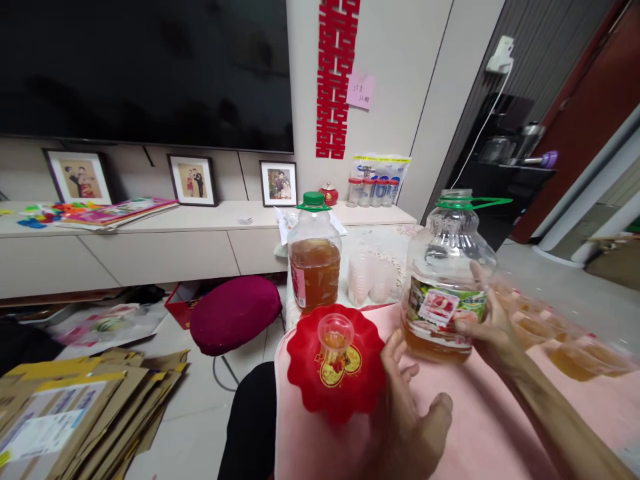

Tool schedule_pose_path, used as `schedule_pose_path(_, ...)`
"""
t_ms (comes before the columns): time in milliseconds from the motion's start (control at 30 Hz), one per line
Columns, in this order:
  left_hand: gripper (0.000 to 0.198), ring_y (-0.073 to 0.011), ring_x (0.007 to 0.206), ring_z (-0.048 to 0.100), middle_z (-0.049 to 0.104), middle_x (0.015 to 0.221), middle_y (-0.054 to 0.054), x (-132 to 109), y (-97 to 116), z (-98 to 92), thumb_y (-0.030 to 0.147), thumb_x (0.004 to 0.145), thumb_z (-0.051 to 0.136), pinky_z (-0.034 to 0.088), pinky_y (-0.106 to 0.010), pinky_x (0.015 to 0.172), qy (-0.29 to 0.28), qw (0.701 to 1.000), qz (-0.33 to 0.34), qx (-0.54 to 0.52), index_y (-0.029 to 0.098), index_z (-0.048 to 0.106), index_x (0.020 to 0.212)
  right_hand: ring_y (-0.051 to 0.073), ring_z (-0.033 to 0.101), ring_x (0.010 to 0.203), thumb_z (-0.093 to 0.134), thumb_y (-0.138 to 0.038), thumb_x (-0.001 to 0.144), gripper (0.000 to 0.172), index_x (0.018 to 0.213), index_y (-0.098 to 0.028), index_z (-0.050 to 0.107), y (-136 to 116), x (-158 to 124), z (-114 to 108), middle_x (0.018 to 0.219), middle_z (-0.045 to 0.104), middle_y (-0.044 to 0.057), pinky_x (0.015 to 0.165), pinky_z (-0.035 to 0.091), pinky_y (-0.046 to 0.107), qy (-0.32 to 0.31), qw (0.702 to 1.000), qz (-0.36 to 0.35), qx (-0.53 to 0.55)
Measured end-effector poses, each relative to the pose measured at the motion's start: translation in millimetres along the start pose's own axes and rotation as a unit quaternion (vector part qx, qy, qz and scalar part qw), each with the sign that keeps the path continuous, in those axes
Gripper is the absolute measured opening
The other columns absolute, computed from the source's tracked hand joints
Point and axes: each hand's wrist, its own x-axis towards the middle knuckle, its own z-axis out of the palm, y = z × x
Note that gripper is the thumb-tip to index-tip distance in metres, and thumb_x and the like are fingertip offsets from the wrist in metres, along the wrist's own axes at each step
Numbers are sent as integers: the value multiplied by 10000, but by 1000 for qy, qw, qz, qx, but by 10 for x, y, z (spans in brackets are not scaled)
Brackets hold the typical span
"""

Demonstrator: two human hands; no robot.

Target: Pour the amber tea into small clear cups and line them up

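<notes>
My right hand point(483, 320) grips the side of a large clear plastic jug point(445, 260), fingers behind it and thumb on the label. The jug has an uncapped neck, a green handle and a little amber liquid at the bottom. My left hand point(413, 407) is beside the right rim of a scalloped red bowl point(310, 360), thumb spread from its fingers. Whether it touches the bowl I cannot tell. Inside the bowl stands a small clear plastic cup point(336, 333) with amber liquid low in it.
Behind the bowl stands a green-capped jug point(315, 260) of amber liquid, next to stacked clear cups point(373, 277). Several filled cups point(575, 353) are on the right of the pink tablecloth point(320, 447). A dark red stool point(235, 313) and flattened cardboard point(95, 413) are at left.
</notes>
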Motion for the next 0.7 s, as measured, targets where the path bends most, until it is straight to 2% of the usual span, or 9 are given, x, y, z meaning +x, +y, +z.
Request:
schedule_pose_path(133, 896, -331, 1481, 507, 400, 1737, -178, -10, -70, 38, 140, 794, 667, 392, -446, 1283, 52, 993, 13, 102, 183, 357, 1633, 404, 526, 1539, 1035, -453, 511, 1421, 1723, -340, 302, 202, 35, 222, 1696, 543, 117, 1271, 417, 604, 28, 999, -17, 18)
schedule_pose_path(233, 808, -318, 1400, 567, 476, 1685, -178, 4, -127, 53, 108, 799, 625, 422, -451, 1241, 73, 992, -1, 106, 173, 432, 1580, 379, 481, 1576, 1037, -452, 527, 1415, 1726, -335, 296, 329, 61, 349, 1736, 490, 107, 1290, 400, 554, 30, 999, -31, 18)
schedule_pose_path(333, 729, -284, 1306, 621, 545, 1626, -174, 36, -151, 65, 79, 784, 589, 458, -429, 1192, 70, 994, -5, 85, 169, 502, 1502, 378, 475, 1579, 1034, -470, 541, 1453, 1746, -316, 237, 418, 61, 437, 1759, 447, 133, 1276, 422, 537, 32, 999, -33, 13)
schedule_pose_path(533, 710, -224, 1156, 683, 694, 1412, -159, 98, -187, 118, 17, 762, 527, 517, -347, 1064, 106, 988, -47, 104, 132, 561, 1462, 414, 513, 1541, 1025, -517, 554, 1516, 1763, -271, 145, 502, -61, 491, 1689, 512, 216, 1236, 449, 590, 28, 999, -13, -7)
schedule_pose_path(600, 709, -202, 1119, 697, 711, 1392, -154, 122, -226, 132, -8, 744, 515, 528, -313, 1033, 112, 987, -51, 104, 129, 591, 1436, 412, 500, 1552, 1016, -538, 571, 1532, 1771, -282, 99, 516, -102, 485, 1710, 482, 215, 1251, 430, 596, 17, 1000, -8, -19)
schedule_pose_path(700, 689, -188, 1065, 714, 728, 1359, -142, 168, -307, 133, -33, 709, 508, 550, -298, 976, 118, 986, -67, 98, 133, 645, 1364, 409, 504, 1553, 976, -586, 634, 1470, 1774, -323, 87, 519, -147, 463, 1755, 427, 197, 1202, 499, 596, 4, 999, 5, -38)
